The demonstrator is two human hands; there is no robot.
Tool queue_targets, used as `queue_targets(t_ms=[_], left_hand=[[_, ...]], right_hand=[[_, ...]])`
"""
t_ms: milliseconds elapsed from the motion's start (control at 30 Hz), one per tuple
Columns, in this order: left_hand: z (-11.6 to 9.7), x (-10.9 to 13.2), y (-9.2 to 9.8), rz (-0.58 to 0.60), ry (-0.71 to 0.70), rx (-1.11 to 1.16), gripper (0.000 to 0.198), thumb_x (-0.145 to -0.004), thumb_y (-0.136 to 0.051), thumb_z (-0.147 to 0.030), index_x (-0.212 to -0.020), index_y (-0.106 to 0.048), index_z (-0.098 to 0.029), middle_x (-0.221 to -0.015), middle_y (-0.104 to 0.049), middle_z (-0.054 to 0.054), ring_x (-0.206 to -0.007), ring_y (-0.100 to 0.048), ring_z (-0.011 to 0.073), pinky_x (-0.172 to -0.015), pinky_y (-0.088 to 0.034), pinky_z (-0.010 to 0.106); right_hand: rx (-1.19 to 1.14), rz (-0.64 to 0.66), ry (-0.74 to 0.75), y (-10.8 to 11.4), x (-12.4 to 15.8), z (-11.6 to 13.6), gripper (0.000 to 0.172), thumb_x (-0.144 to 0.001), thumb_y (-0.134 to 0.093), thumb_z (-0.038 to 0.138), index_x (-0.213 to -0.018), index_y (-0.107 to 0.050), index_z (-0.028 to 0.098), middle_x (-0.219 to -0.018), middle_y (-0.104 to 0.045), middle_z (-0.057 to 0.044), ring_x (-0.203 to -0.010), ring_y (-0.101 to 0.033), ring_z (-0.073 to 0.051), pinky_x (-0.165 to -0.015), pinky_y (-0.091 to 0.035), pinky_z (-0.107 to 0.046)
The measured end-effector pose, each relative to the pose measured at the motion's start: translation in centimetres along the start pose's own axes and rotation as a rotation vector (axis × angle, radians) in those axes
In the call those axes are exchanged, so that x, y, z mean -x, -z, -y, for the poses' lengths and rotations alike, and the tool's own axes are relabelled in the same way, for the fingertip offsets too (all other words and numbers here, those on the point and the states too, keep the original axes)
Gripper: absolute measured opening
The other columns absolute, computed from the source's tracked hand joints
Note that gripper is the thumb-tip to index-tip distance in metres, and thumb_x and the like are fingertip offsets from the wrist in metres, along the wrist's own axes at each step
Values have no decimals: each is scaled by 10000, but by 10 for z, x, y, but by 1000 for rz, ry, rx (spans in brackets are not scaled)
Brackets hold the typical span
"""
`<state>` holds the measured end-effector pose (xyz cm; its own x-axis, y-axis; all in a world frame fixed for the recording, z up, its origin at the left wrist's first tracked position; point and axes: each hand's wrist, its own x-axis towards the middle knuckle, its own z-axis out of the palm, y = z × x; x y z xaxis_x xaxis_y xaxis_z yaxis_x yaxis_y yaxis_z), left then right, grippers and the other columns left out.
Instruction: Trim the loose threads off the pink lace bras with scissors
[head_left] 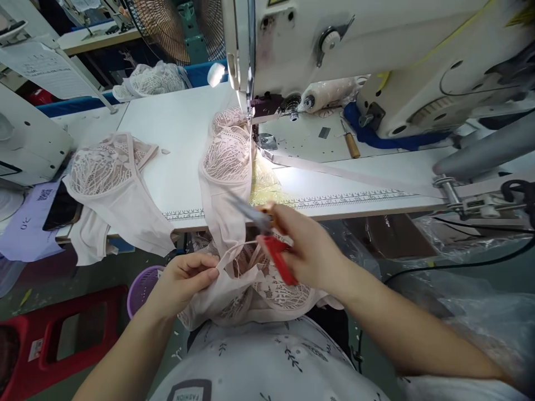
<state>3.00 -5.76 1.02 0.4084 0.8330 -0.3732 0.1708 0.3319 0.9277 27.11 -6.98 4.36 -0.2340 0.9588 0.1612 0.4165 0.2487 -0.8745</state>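
Observation:
My left hand (184, 281) pinches the edge of a pale pink lace bra (234, 289) that lies over my lap. Red-handled scissors (278, 259) are in my right hand (307, 245), their blurred blades pointing up and left above the fabric. A thin pale strip runs from my left fingertips toward the scissors. Another pale pink bra piece (228, 161) hangs over the table edge, its far end under the sewing machine's needle area. I cannot tell whether it joins the one in my lap.
The sewing machine (292, 50) takes up the upper right. A pale elastic band (355, 175) runs to a metal guide (451, 195). More bra pieces (108, 172) lie at left. A wooden-handled tool (351, 142) rests on the machine bed. Below stand a purple basket (142, 287) and red stool (62, 334).

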Motion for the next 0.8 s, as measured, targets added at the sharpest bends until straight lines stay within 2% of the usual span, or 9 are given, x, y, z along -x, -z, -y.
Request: queue_targets(t_ms=[33,67,200,267,433,800], left_hand=[[0,1,1,-21,-6,-5,193,-707,-737,-353,-737,-741,-162,-628,-644,25,-520,-490,104,-500,-397,211],[1,3,2,-38,-12,-10,197,-706,-739,-355,-739,-744,-161,-618,-640,25,-515,-485,102,-494,-391,209],[4,5,4,-77,-9,-16,209,-690,-749,-361,-755,-752,-162,-600,-635,21,-508,-480,97,-486,-384,205],[6,6,4,-93,1,-22,232,-680,-753,-374,-763,-752,-157,-608,-638,25,-500,-475,97,-483,-385,210],[5,8,-1,-93,32,1,248,-668,-762,-386,-748,-741,-153,-525,-565,-7,-470,-428,78,-452,-341,184],[4,10,-6,-72,68,99,282,-693,-759,-370,-799,-599,-164,-497,-503,-63,-428,-359,41,-422,-281,133]], right_hand=[[0,-33,-11,3,10,-1,137,-804,-526,226,-825,-391,216,-854,-520,-35,-726,-493,-163,-618,-402,-276],[4,6,-34,5,19,-2,147,-808,-535,248,-831,-393,218,-837,-514,-33,-710,-489,-164,-615,-408,-280],[65,468,-123,5,47,-6,319,-753,-624,392,-712,-357,222,-709,-500,-7,-592,-440,-152,-525,-364,-271],[117,581,-154,-2,53,-9,360,-773,-591,453,-666,-341,217,-680,-514,-9,-580,-437,-152,-529,-351,-275],[147,608,-261,-16,55,-18,429,-786,-539,550,-625,-334,210,-609,-522,3,-523,-419,-132,-495,-311,-258],[66,621,-312,-21,47,-17,460,-772,-567,582,-620,-361,200,-611,-519,19,-551,-462,-132,-505,-333,-235]])
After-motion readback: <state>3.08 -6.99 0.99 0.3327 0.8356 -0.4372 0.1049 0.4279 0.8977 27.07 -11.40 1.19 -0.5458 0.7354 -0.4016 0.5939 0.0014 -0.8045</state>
